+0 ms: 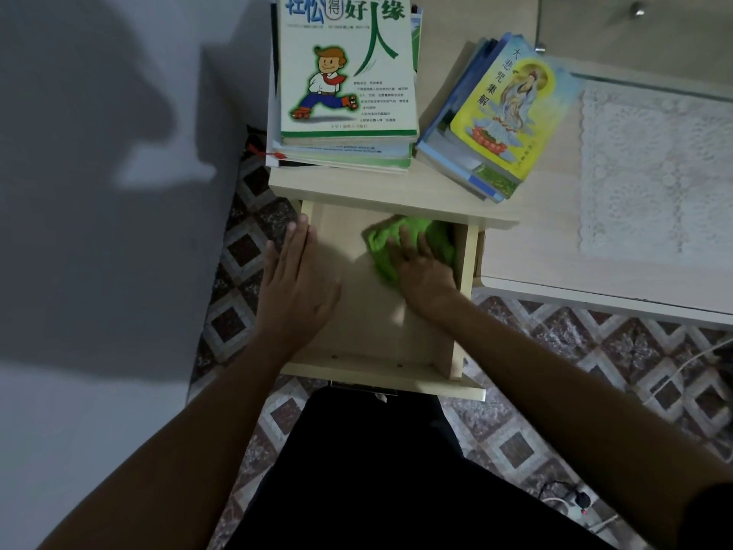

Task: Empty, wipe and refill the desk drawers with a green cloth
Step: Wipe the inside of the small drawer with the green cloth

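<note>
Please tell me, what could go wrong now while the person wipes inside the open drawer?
1. The drawer is pulled far out; the right hand pressing the green cloth down may strain or tip it, though the left hand rests on its left wall.
2. The tilted book stack lies near the desk edge just above the drawer; a bump might slide it in.

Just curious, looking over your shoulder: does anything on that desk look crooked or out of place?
Only mildly. The right pile of books sits skewed and fanned out, unlike the squared pile beside it. The open drawer is bare apart from the green cloth.
</note>
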